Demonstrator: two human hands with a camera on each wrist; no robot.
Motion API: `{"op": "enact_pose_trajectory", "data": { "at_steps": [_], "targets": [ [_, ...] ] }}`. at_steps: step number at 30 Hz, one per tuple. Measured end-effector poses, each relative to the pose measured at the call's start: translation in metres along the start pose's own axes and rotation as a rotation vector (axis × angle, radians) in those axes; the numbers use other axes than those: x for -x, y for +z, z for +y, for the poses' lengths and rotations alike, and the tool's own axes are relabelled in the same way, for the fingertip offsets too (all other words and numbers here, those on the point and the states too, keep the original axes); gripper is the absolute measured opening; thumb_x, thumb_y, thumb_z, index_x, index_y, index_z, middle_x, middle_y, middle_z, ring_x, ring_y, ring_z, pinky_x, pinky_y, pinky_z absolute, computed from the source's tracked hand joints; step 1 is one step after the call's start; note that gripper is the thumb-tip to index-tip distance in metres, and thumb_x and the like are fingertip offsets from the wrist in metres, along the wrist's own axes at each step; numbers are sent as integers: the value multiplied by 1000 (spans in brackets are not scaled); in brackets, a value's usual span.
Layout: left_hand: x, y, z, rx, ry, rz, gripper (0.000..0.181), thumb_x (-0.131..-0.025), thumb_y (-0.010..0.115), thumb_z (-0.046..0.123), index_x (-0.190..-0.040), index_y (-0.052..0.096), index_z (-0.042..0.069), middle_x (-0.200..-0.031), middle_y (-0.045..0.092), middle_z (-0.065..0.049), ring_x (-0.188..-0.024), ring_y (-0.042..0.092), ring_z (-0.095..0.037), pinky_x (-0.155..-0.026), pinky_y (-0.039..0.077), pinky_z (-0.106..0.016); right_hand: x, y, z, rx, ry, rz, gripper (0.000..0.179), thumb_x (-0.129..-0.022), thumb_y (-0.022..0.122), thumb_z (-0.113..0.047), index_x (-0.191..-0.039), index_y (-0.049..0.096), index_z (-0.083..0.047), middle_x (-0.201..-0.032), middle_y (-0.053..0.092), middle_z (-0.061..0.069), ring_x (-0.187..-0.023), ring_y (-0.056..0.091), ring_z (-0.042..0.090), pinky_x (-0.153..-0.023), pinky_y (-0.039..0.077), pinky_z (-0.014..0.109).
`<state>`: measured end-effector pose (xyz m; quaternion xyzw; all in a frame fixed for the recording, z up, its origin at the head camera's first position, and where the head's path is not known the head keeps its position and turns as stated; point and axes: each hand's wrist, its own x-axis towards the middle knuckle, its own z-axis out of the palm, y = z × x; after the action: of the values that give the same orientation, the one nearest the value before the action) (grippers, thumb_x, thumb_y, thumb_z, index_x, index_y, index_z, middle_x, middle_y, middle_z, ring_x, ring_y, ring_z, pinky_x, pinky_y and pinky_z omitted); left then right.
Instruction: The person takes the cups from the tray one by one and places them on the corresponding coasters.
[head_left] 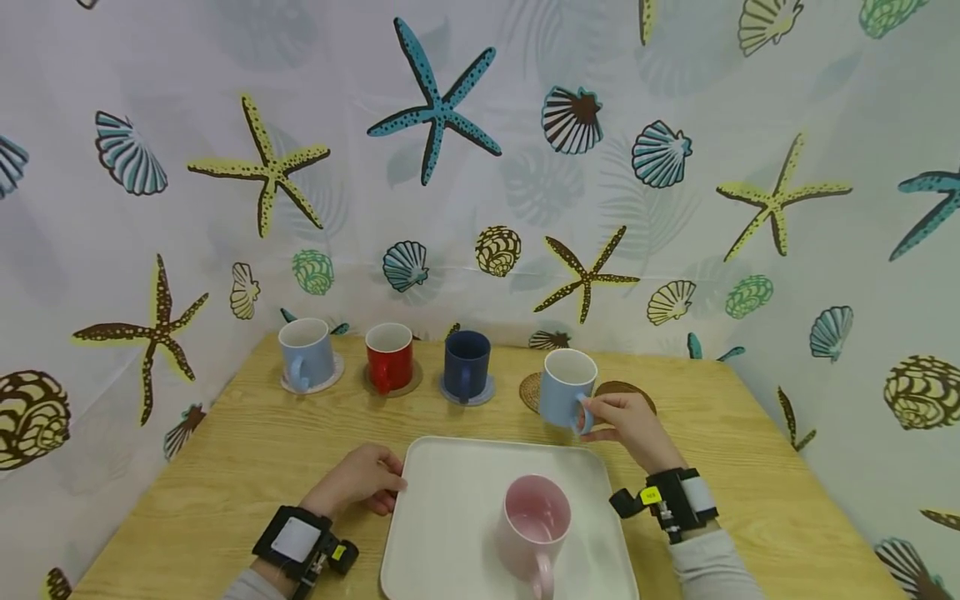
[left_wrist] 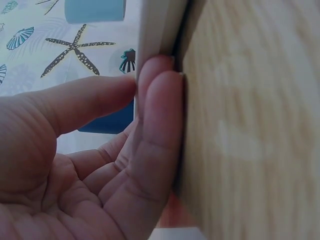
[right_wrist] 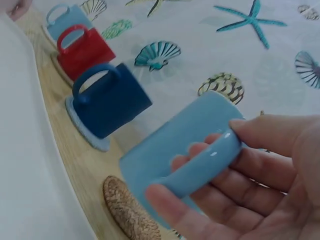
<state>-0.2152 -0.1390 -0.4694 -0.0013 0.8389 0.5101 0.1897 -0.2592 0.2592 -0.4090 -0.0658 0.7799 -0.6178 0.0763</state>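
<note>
My right hand (head_left: 636, 427) holds a light blue mug (head_left: 561, 402) by its handle, fingers through the loop and thumb on top. The mug is lifted, its base off the woven coaster (right_wrist: 125, 207) in the right wrist view. My left hand (head_left: 356, 480) grips the left edge of a white tray (head_left: 442, 508), with the thumb at the rim and fingertips (left_wrist: 162, 95) against its underside. A pink mug (head_left: 528, 537) stands on the right part of the tray, handle towards me.
Along the back of the wooden table (head_left: 247, 442) stand another light blue mug (head_left: 311, 358), a red mug (head_left: 392, 360) and a dark blue mug (head_left: 467, 362), each on a round coaster. A brown coaster (head_left: 628, 388) lies behind my right hand. Patterned cloth (head_left: 480, 192) hangs behind the table.
</note>
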Motion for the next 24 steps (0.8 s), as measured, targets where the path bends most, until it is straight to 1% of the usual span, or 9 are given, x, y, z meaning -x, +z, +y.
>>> {"op": "enact_pose_trajectory", "data": {
  "at_steps": [2,5,9,12,16,21,24],
  "targets": [
    [1,0,0,1,0,2,24,-78,69,12,-97,62,0,-74,63,-10,-57,63,-17,-55,57,-34,-13,3,4,-25,11,47,51,-87,61,-35,-97,61,15,-85,61,13,-88,66,26,-85,54,52],
    [1,0,0,2,0,-1,25,-78,69,13,-98,62,0,-75,63,-10,-58,63,-17,-55,57,-34,-31,8,9,-49,27,111,51,-87,61,-34,-99,61,15,-89,61,12,-87,66,24,-89,52,54],
    [1,0,0,1,-1,-3,26,-78,70,13,-99,61,-1,-75,64,-10,-58,63,-17,-56,57,-34,-47,15,15,-68,38,160,51,-88,60,-33,-102,60,16,-94,61,11,-88,66,22,-90,52,53],
    [1,0,1,1,-6,1,26,-78,70,12,-99,61,-1,-75,63,-11,-58,63,-18,-56,57,-34,-53,18,18,-80,40,182,50,-88,60,-33,-104,61,15,-95,60,9,-88,64,21,-91,52,52],
    [1,0,3,-1,-21,4,25,-78,70,12,-98,62,1,-76,63,-11,-59,63,-18,-56,57,-34,-60,23,23,-95,49,213,49,-87,62,-32,-105,61,14,-90,62,7,-85,64,20,-90,52,51],
    [3,0,5,-14,-29,-2,24,-79,69,13,-99,62,1,-78,63,-11,-60,63,-18,-57,57,-34,-65,29,28,-102,60,246,48,-86,64,-30,-107,62,13,-84,65,8,-80,66,18,-82,57,45],
    [3,-1,5,-16,-31,-2,25,-79,69,13,-99,62,1,-78,63,-11,-60,63,-18,-57,57,-34,-65,32,30,-101,64,255,48,-87,63,-30,-109,63,12,-87,65,7,-80,65,18,-81,57,43]
  ]
}}
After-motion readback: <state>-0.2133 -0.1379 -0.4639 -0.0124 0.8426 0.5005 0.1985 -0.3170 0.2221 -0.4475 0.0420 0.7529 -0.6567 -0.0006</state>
